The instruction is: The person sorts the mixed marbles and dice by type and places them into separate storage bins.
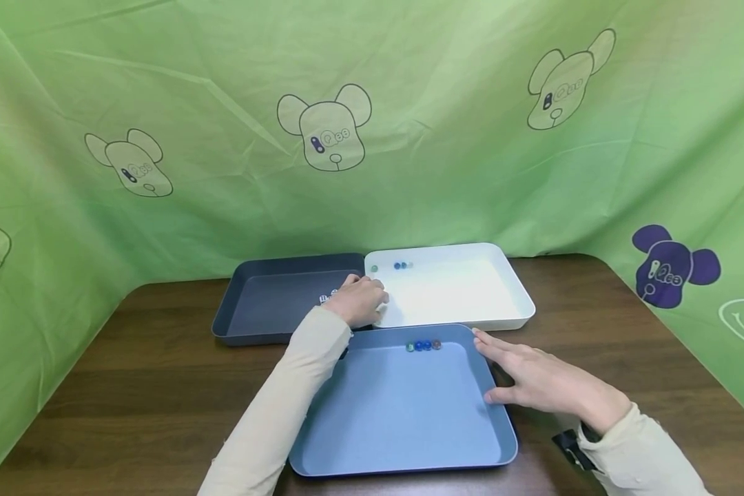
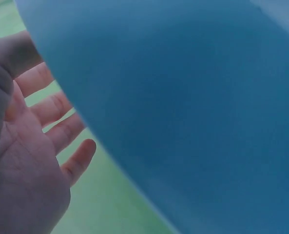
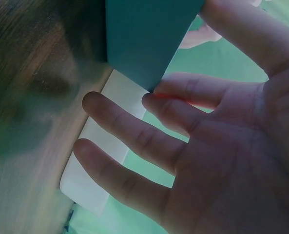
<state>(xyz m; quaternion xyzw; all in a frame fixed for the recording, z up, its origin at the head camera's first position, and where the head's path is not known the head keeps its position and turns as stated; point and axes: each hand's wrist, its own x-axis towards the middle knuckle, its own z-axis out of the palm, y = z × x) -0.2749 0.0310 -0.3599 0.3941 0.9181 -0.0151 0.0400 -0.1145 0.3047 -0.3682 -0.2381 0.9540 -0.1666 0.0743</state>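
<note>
My left hand (image 1: 359,301) reaches over the place where the dark grey tray (image 1: 266,296) meets the white tray (image 1: 452,293), its fingers bent downward. In the left wrist view, the blue tray's wall hides the thumb tip and most fingertips; I cannot tell if they hold anything. Small black-and-white marbles (image 1: 324,299) lie in the dark tray beside this hand. My right hand (image 1: 542,375) is at the right side of the blue tray (image 1: 403,413), fingers spread and fingertips at its rim. Several glass marbles, including a blue marble (image 1: 419,346), line up near that tray's far edge.
Inside the white tray, a green marble (image 1: 375,269) lies left of two blue marbles (image 1: 400,266) and a pale clear marble (image 1: 410,265). All three trays stand on a dark wooden table (image 1: 130,386). A green printed cloth (image 1: 223,207) hangs behind and at both sides.
</note>
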